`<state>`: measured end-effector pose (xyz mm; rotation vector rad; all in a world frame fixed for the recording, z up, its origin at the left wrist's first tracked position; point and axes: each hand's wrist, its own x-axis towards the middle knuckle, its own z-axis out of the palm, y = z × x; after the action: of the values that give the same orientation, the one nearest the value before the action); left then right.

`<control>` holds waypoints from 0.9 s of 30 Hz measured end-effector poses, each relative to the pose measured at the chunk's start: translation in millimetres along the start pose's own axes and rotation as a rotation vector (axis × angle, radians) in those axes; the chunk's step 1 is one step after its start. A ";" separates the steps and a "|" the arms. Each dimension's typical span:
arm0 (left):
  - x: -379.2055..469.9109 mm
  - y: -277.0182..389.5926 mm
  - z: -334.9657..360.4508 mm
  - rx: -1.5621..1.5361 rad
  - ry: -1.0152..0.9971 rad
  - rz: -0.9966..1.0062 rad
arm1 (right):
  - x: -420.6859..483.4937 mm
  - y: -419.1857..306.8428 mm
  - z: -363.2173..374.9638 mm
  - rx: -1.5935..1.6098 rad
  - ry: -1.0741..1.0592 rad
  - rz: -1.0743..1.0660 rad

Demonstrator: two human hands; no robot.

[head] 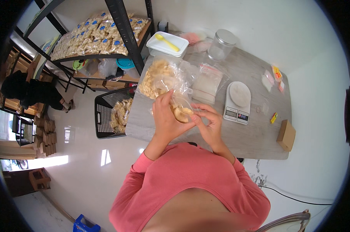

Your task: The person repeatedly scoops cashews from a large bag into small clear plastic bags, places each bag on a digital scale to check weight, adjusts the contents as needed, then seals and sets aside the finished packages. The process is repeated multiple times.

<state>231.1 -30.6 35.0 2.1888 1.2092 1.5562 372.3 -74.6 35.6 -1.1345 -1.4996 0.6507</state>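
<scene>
Both hands hold a small clear plastic bag with pale yellow chips inside, low over the near part of the table. My left hand wraps the bag's left side, its fingers up along the plastic. At the bag's right edge, near its opening, the thumb and fingers of my right hand pinch the film. Just beyond lies a large clear bag of pale snack pieces, partly hidden by my left hand. A pile of clear zip-lock bags rests to its right. Right of my hands stands a white digital kitchen scale.
Toward the back are a lidded white container with a yellow spoon and a clear jar. A small cardboard box sits at the right edge. Left stand a black basket, a packed shelf and a person.
</scene>
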 end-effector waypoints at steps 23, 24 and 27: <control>11.1 48.7 24.3 -0.672 -0.493 -0.403 | -5.3 -0.2 -59.6 0.013 0.295 0.172; 8.6 51.0 30.0 -0.740 -0.547 -0.504 | -8.0 -1.3 -63.3 0.015 0.300 0.174; 2.2 53.5 46.5 -0.784 -0.535 -0.483 | -14.8 -3.0 -80.9 -0.036 0.252 0.171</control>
<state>298.1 -50.4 47.3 1.4936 0.7007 0.9203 447.5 -103.2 52.6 -1.3306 -1.2140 0.5738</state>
